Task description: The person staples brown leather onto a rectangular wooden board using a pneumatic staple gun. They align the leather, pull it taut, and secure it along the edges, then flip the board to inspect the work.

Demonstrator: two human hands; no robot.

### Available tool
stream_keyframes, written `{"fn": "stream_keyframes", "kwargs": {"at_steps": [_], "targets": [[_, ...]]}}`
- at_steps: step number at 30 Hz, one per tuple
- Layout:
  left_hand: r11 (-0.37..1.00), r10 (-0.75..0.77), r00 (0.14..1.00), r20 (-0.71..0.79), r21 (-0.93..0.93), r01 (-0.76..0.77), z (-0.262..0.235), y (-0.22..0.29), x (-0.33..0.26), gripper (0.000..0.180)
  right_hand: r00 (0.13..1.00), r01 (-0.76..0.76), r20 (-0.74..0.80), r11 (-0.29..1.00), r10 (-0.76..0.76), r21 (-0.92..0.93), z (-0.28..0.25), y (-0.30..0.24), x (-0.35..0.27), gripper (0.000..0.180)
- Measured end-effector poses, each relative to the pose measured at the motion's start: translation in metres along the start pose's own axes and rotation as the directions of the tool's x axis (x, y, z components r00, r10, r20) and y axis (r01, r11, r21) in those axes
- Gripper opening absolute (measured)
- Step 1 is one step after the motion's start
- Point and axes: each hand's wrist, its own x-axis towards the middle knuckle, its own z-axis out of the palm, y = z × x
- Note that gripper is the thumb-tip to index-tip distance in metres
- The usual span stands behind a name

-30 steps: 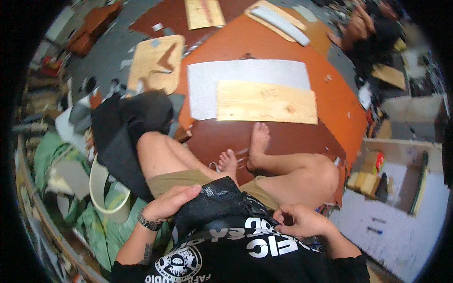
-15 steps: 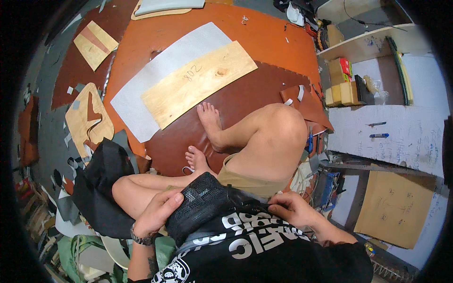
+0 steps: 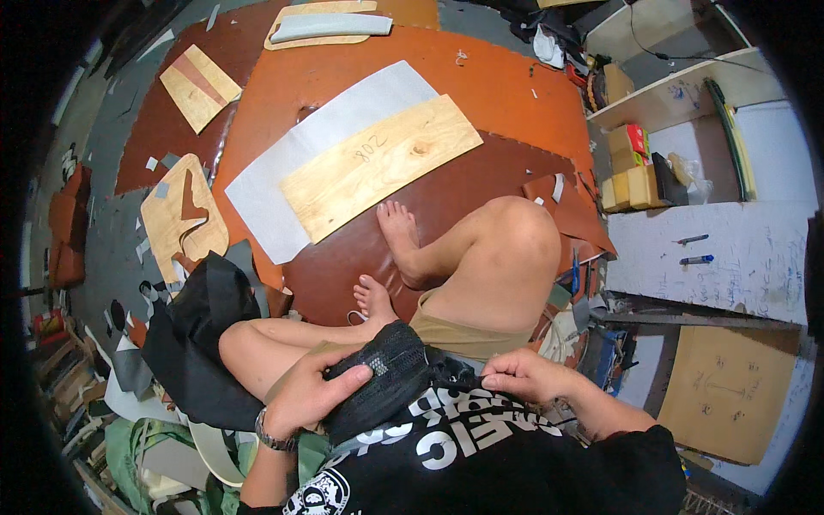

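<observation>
A black mesh pouch [image 3: 382, 378] lies in my lap, against my black T-shirt [image 3: 515, 468] with white print. My left hand [image 3: 322, 395], a watch on its wrist, grips the pouch's left side, thumb over the mesh. At the other end of the pouch, my right hand [image 3: 524, 375] is closed in a pinch by a dark strap or edge; what sits between its fingertips is too small to make out. Beyond my bare feet, a pale wooden board [image 3: 382, 167] with handwriting rests on a light grey curved sheet [image 3: 257, 206].
Brown and orange leather [image 3: 506, 77] covers the floor. Leather scraps lie on a rounded wooden board [image 3: 184, 215] at left, near a black cloth [image 3: 202, 343]. On the right stand a white shelf unit [image 3: 712, 240] with two pens, and a cardboard sheet [image 3: 730, 390].
The whole view has shifted, so the floor things appear farther right and lower. My left thumb lies farther over the mesh pouch. My right hand stays pinched at the pouch's right end.
</observation>
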Motion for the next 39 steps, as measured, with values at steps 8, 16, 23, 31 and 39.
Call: {"fn": "stream_keyframes", "kwargs": {"at_steps": [8,16,23,31,39], "targets": [[0.977,0.053,0.997,0.062,0.205,-0.065,0.017,0.023,0.038,0.055,0.965,0.205,0.225,0.924,-0.135,-0.324,-0.030,0.016,-0.014,0.028],[0.980,0.086,0.990,0.113,0.169,-0.105,0.005,-0.004,0.070,0.054,1.000,-0.003,0.015,0.990,0.005,-0.140,-0.014,0.069,-0.016,0.031],[0.915,0.268,0.963,0.007,0.311,-0.256,0.005,0.013,0.065,0.047,0.994,0.085,-0.047,0.978,-0.096,-0.191,-0.015,0.052,-0.003,0.047],[0.618,0.381,0.905,0.187,0.677,-0.400,0.056,0.066,0.045,0.052,0.901,0.191,-0.318,0.928,-0.295,-0.319,-0.001,-0.024,0.018,0.046],[0.469,0.501,0.851,0.160,0.776,-0.422,0.082,0.066,0.034,0.033,0.980,0.150,-0.098,0.969,-0.171,-0.196,-0.005,-0.028,0.038,0.038]]}}
